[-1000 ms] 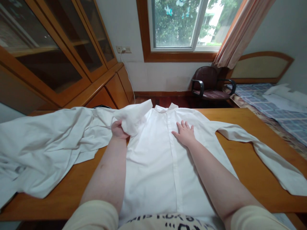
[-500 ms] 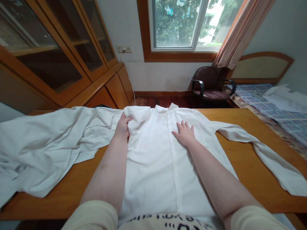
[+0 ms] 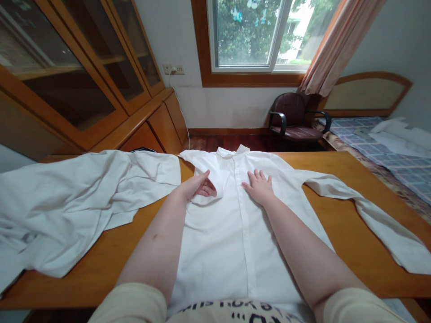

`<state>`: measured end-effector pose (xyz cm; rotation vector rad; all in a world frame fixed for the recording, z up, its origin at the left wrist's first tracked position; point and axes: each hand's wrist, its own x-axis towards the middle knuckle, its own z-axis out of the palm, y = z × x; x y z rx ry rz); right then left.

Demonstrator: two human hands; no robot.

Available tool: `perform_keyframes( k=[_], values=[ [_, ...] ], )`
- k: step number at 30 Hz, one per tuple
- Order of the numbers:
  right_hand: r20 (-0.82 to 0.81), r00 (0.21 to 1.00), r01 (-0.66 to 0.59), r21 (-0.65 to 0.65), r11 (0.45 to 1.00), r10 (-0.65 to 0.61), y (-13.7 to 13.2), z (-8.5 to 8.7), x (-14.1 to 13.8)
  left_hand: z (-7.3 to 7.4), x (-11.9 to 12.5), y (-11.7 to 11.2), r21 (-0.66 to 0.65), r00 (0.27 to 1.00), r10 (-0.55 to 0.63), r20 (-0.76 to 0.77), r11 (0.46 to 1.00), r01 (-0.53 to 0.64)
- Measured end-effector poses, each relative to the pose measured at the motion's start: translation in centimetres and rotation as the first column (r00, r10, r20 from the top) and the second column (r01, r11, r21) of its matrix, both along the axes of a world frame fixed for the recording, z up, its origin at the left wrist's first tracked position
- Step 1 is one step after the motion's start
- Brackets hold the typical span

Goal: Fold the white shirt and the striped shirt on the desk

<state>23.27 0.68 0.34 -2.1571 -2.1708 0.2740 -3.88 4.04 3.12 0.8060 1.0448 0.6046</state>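
A white button-up shirt (image 3: 218, 242) lies front up before me, its collar at the far edge of the wooden table (image 3: 336, 224). My left hand (image 3: 201, 185) is at the shirt's left shoulder, touching the sleeve cloth folded inward over the chest. Its thumb is raised apart from the fingers, which rest against that cloth. Flat on the chest, just right of the button strip, lies my right hand (image 3: 259, 186) with fingers spread. The right sleeve (image 3: 336, 184) stretches out across the table to the right.
A rumpled pile of white cloth (image 3: 84, 193) covers the table's left part. Beyond the table are a wooden glass-door cabinet (image 3: 134, 107), a window (image 3: 249, 36), a brown armchair (image 3: 292, 116) and a bed (image 3: 393, 143) with a checked cover.
My left hand has moved right and toward me, from gripping the cloth at the shoulder edge to lying open against it. The sleeve cloth has shifted inward over the chest. My right hand stays put.
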Motion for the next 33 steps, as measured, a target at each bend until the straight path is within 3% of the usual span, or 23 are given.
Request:
perform_keyframes(
  k=[2,4,7,10,12,15,17,19,21,23,25,29,31,33],
  values=[
    [0.002,1.0,0.0,0.002,1.0,0.0,0.0,0.0,0.0,-0.3,0.2,0.5,0.044,0.973,0.224,-0.059,0.974,-0.222],
    [0.007,1.0,0.002,0.001,1.0,-0.002,0.0,0.1,0.0,-0.7,0.6,0.9,0.111,0.927,0.371,-0.06,0.925,-0.363],
    [0.007,1.0,0.003,0.001,1.0,-0.003,0.0,0.1,-0.1,-1.3,1.0,1.0,0.256,0.901,0.428,-0.07,0.881,-0.398],
    [-0.021,1.0,0.011,0.012,1.0,-0.011,0.0,0.1,0.0,-1.2,1.1,0.8,0.469,0.878,0.47,-0.087,0.797,-0.38],
    [-0.07,0.997,0.027,0.025,0.999,-0.025,0.1,0.1,0.1,-0.7,1.3,0.4,0.615,0.884,0.446,-0.143,0.74,-0.273],
    [-0.191,0.98,0.067,0.067,0.996,-0.054,0.2,0.2,0.4,0.0,2.1,-0.3,0.761,0.869,0.316,-0.381,0.641,0.1],
    [-0.28,0.957,0.105,0.101,0.989,-0.073,0.2,0.3,0.5,0.1,2.8,-0.8,0.748,0.822,0.203,-0.531,0.568,0.343],
    [-0.35,0.933,0.138,0.126,0.982,-0.086,0.3,0.4,0.6,-0.4,3.2,-0.9,0.702,0.796,0.084,-0.599,0.534,0.472],
    [-0.399,0.912,0.16,0.141,0.977,-0.092,0.3,0.4,0.7,-1.1,3.2,-0.7,0.682,0.832,-0.004,-0.554,0.572,0.456],
    [-0.439,0.894,0.175,0.153,0.973,-0.092,0.3,0.4,0.7,-1.8,2.9,-0.3,0.692,0.895,0.004,-0.446,0.636,0.342],
    [-0.48,0.873,0.194,0.166,0.967,-0.093,0.2,0.4,0.7,-2.2,2.5,0.2,0.712,0.93,0.109,-0.351,0.677,0.189],
    [-0.563,0.823,0.229,0.211,0.95,-0.073,0.1,0.5,0.7,-1.8,2.5,0.4,0.72,0.926,0.316,-0.206,0.69,-0.075],
    [-0.596,0.801,0.232,0.24,0.943,-0.045,0.1,0.5,0.7,-1.2,2.9,0.0,0.697,0.922,0.341,-0.182,0.706,-0.124],
    [-0.625,0.78,0.226,0.263,0.938,-0.012,0.1,0.3,0.8,-0.7,3.5,-0.6,0.701,0.923,0.308,-0.229,0.711,-0.064]
  ],
)
